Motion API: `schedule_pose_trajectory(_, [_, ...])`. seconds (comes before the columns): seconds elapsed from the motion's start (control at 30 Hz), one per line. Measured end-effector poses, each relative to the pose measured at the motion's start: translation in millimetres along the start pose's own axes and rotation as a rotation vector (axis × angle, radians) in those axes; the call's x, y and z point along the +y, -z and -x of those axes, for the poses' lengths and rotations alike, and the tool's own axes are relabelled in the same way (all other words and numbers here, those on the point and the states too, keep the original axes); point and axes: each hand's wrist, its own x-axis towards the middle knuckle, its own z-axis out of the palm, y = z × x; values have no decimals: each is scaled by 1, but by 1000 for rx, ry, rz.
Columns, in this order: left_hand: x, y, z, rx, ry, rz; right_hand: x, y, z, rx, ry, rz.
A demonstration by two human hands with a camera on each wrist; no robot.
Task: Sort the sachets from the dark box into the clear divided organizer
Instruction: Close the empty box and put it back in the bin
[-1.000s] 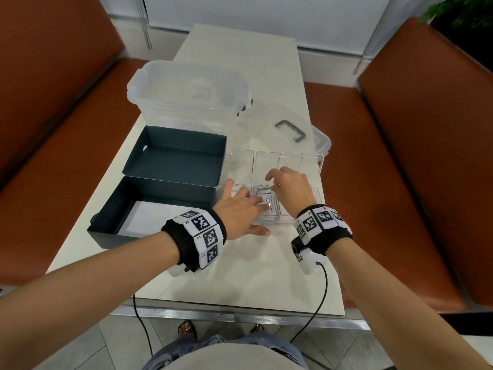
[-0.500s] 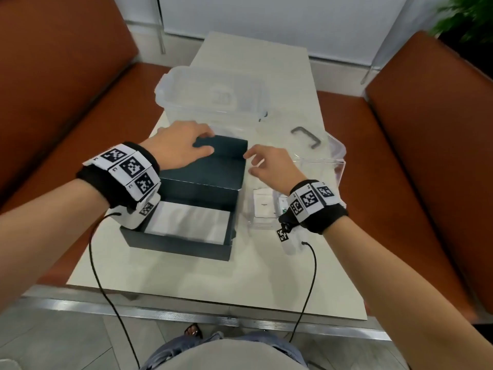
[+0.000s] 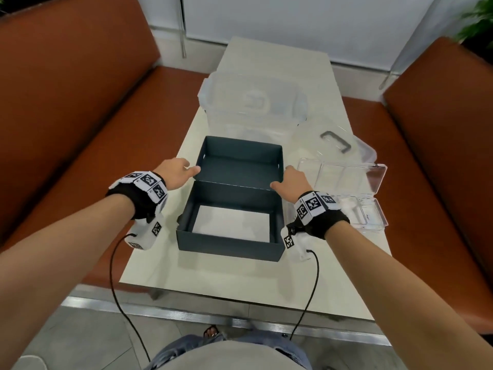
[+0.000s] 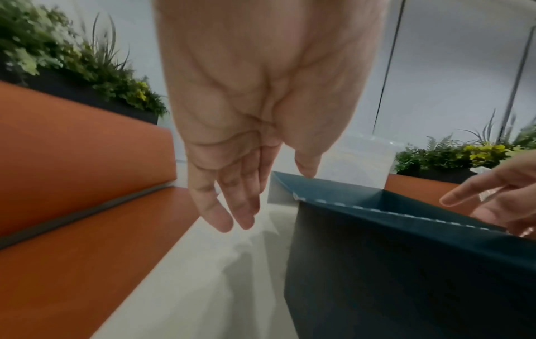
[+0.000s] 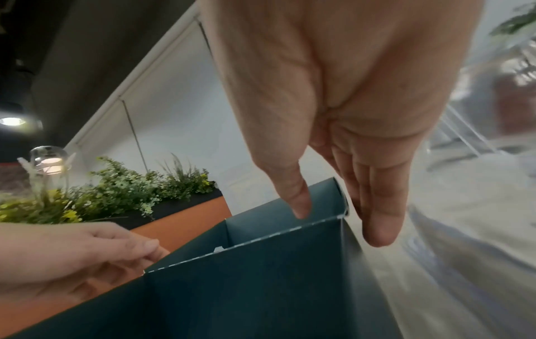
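Note:
The dark box (image 3: 226,243) stands open at the table's middle, its lid (image 3: 240,158) hinged back; its white floor (image 3: 229,222) shows no sachets. My left hand (image 3: 184,169) sits at the lid's left side, thumb at the corner, fingers (image 4: 229,215) straight and hanging beside the box (image 4: 406,263). My right hand (image 3: 285,180) is at the lid's right side; its thumb (image 5: 298,201) touches the dark wall (image 5: 261,275), and the fingers hang straight outside it. The clear divided organizer (image 3: 344,169) lies open to the right, with white sachets (image 3: 370,214) in its near compartments.
A large clear storage bin (image 3: 253,102) stands behind the box, and its lid with a grey handle (image 3: 336,142) lies behind the organizer. Orange benches (image 3: 66,129) flank the narrow table (image 3: 213,276). Wrist cables hang over the near edge.
Both hands left the organizer and came to the dark box. The left hand went from on top of the lid to its left side; the right hand moved to the lid's right side.

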Motion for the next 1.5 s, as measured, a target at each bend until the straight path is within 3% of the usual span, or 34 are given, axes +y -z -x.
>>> schedule_pose_trajectory(0.2, [2,-26,4,18,-30,126,2,-11,7,-18,-75,-52])
schedule_pose_trajectory(0.43, [-4,-21,9,66,-41,343,9,-11,10,21,-78,-201])
schedule_pose_trajectory(0.63, [-7,-18,20,130,-34,499,15,-13,10,76,-11,-359])
schedule_pose_trajectory(0.83, [-16,-9,34,212,-165,732,18,-3,20,207,139,-540])
schedule_pose_trajectory(0.93, [-19,-9,43,165,-150,965,29,3,27,194,176,-498])
schedule_pose_trajectory(1.03, [-20,-8,54,19,-4,1188,38,6,38,57,180,-666])
schedule_pose_trajectory(1.1, [-21,-12,58,-97,68,1142,39,3,44,-46,101,-811])
schedule_pose_trajectory(1.17, [-23,-21,58,-123,21,948,38,-2,48,-142,28,-833])
schedule_pose_trajectory(1.3, [-25,-28,54,-81,-47,668,36,-22,46,-181,27,-563])
schedule_pose_trajectory(1.4, [-17,-20,52,-49,-72,556,31,-30,41,-135,-14,-576])
schedule_pose_trajectory(1.5, [-13,-19,48,49,-59,81,24,-31,39,-151,-27,-636])
